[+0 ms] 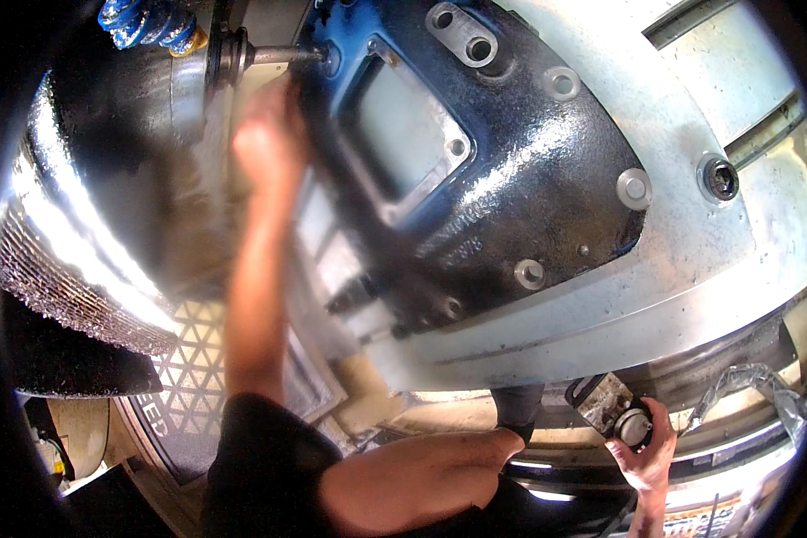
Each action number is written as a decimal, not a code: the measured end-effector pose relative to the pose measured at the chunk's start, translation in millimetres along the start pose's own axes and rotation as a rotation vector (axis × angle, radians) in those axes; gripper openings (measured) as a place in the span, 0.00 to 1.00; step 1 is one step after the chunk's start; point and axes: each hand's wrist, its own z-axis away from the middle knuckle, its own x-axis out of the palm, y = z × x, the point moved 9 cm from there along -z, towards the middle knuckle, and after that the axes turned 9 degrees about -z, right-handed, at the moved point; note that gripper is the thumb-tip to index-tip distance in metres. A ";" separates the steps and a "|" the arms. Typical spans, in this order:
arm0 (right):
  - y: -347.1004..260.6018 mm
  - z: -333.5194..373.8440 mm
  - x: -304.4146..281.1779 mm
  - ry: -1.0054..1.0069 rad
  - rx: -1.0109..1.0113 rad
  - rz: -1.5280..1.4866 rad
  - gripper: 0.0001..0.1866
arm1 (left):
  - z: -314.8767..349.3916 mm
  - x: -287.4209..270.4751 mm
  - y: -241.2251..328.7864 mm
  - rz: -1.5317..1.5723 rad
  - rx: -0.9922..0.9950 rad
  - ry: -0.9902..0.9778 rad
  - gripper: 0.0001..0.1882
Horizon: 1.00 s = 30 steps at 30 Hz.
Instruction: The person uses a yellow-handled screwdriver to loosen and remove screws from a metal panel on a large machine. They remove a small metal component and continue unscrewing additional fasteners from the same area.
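Because the plate-like tool [603, 401] looks metal, it is likely stiff and heavy, possibly slippery, and best held around its round knob [634, 428]. It sits in the right hand [647, 451], which grips that knob, below the pale housing [717, 260] and well apart from the left hand [273, 143], blurred beside the dark casting [529, 170]; whether that hand is closed, I cannot tell.

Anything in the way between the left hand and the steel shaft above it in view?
Nothing visible stands between the left hand and the steel shaft. The hand is motion-blurred, so I can't tell whether its fingers touch the shaft.
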 end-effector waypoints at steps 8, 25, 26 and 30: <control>1.1 0.4 -0.1 -0.005 0.005 0.012 0.44 | 1.8 5.2 0.9 0.019 0.134 -0.025 0.11; -1.3 -1.7 -0.4 -0.025 -0.022 0.024 0.42 | 0.5 75.8 -46.6 1.059 -0.481 -0.602 0.11; -0.3 -1.7 -0.4 -0.023 -0.028 0.017 0.42 | 1.2 73.0 -45.6 1.027 -0.487 -0.555 0.12; -3.9 -2.7 0.4 -0.028 -0.052 0.028 0.42 | 2.1 60.1 -45.2 0.822 -0.411 -0.416 0.11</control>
